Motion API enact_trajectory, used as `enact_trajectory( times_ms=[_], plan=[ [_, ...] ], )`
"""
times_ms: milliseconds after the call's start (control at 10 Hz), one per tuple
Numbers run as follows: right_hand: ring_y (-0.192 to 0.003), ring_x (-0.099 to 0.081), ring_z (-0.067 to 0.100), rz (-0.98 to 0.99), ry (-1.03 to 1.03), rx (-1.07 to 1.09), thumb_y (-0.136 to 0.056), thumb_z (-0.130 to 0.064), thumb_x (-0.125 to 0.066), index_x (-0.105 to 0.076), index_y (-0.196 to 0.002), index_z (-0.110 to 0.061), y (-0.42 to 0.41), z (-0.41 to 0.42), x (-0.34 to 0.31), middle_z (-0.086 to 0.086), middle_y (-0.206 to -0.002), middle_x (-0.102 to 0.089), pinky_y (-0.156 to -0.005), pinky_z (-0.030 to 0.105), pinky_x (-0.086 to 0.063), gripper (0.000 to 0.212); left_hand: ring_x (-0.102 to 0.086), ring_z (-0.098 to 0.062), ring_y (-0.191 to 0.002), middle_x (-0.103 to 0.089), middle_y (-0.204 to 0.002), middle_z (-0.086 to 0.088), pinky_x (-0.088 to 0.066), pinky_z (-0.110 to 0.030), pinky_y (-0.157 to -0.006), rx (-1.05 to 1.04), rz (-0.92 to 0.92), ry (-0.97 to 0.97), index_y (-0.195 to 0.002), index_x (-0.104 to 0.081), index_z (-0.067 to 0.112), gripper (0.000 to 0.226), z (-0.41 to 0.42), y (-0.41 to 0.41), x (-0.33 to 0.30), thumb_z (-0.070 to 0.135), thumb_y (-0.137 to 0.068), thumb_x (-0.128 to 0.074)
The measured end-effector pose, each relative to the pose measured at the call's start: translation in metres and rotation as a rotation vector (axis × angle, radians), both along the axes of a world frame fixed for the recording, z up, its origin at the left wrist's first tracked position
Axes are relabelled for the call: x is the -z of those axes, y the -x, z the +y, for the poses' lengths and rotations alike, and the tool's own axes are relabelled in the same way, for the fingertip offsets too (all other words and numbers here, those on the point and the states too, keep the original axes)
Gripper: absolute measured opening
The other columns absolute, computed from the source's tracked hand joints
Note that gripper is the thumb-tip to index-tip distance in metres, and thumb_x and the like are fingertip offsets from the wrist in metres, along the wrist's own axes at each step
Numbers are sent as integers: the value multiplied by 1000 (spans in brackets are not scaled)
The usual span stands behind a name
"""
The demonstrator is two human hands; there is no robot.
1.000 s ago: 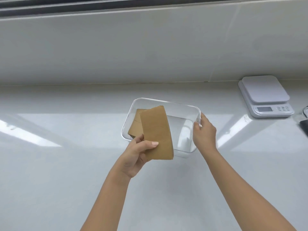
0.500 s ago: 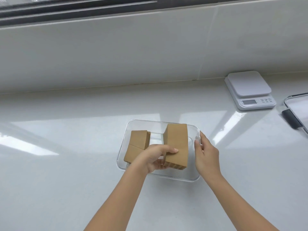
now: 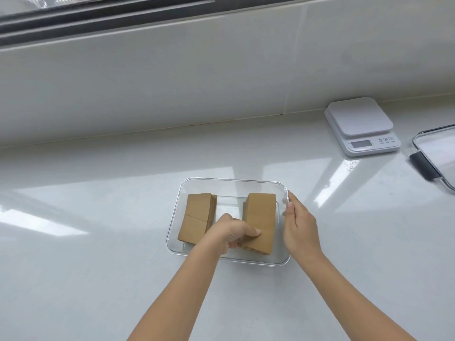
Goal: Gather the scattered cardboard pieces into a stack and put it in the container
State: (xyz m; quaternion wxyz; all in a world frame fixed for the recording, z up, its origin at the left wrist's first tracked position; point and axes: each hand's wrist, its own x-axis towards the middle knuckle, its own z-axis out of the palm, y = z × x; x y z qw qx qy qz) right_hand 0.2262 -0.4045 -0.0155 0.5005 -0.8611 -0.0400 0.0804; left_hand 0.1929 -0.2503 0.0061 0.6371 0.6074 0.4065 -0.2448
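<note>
A clear rectangular container [image 3: 234, 184] sits on the white counter in front of me. Inside it on the left lie brown cardboard pieces [image 3: 197, 217], stacked flat. My left hand [image 3: 230, 233] reaches into the container and grips a second stack of brown cardboard [image 3: 261, 220] by its near left edge; this stack stands in the right half of the container, close to the right wall. My right hand [image 3: 299, 225] rests against the container's right rim, with the fingers on its outer edge.
A white kitchen scale [image 3: 362, 126] stands at the back right near the wall. A clear lid with a black clasp [image 3: 438, 153] lies at the right edge of view. A tiled wall and window sill run along the back.
My left hand has lowered the cardboard stack from above the container down into its right half. The right hand has stayed on the right rim.
</note>
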Motion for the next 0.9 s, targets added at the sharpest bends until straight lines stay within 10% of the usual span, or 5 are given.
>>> enact_trajectory(
  times_ms=[500, 600, 800, 900],
  plan=[
    [-98, -62, 24, 28, 0, 28, -92, -33, -24, -49, -134, -21, -8, 8, -6, 4, -108, -69, -87, 41, -50, 50, -62, -28, -99, -63, -110, -15, -54, -35, -84, 266, -42, 18, -111, -56, 3, 43, -35, -12, -5, 4, -70, -67],
    [-99, -61, 25, 33, -16, 24, -94, -31, -25, -51, -133, -21, -9, 8, -5, 5, -109, -69, -88, 42, -49, 47, -64, -15, -75, -67, -80, -2, -49, -21, -60, 277, -31, 77, -103, -60, 6, 19, -31, -12, -14, 1, -85, -60],
    [-108, -58, 29, 249, 22, -73, -99, -28, -33, -39, -140, -15, -22, -3, -24, 10, -111, -63, -93, 35, -41, 43, -44, -29, -121, -40, -136, -18, -39, -51, -99, 189, 32, 12, -142, -29, 10, 79, -11, -11, -27, 56, -83, -55],
    [-123, -49, 30, 272, 141, -101, -98, -35, -35, -24, -145, -10, -39, -7, -52, 18, -132, -52, -100, 35, -35, 55, -44, -28, -122, -28, -150, -12, -40, -56, -96, 45, -53, 4, -143, -26, 15, 72, 11, -10, -45, 55, -87, -49]
  ],
)
